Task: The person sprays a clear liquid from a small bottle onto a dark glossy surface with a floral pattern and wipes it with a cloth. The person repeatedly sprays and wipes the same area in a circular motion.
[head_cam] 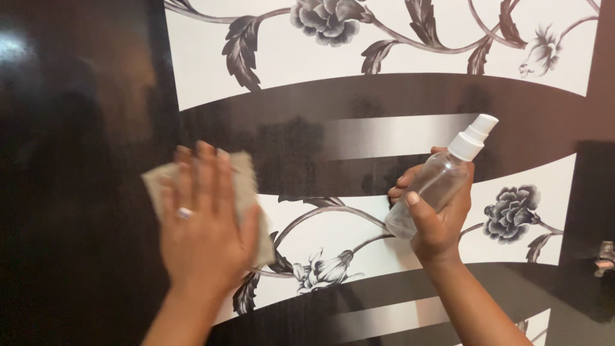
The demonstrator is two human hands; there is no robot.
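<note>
My left hand (pixel 202 224) is pressed flat, fingers spread, on a beige cloth (pixel 243 176) against a glossy dark panel (pixel 83 192). A ring sits on one finger. My right hand (pixel 439 221) grips a clear plastic spray bottle (pixel 432 189) with a white nozzle (pixel 473 138) that points up and right. The bottle is held a little in front of the panel's white band with grey printed flowers (pixel 512 211).
The upright surface is a glossy dark door or wardrobe front with white floral bands (pixel 397 38) and a silver stripe (pixel 391 134). A small metal fitting (pixel 604 256) sticks out at the right edge.
</note>
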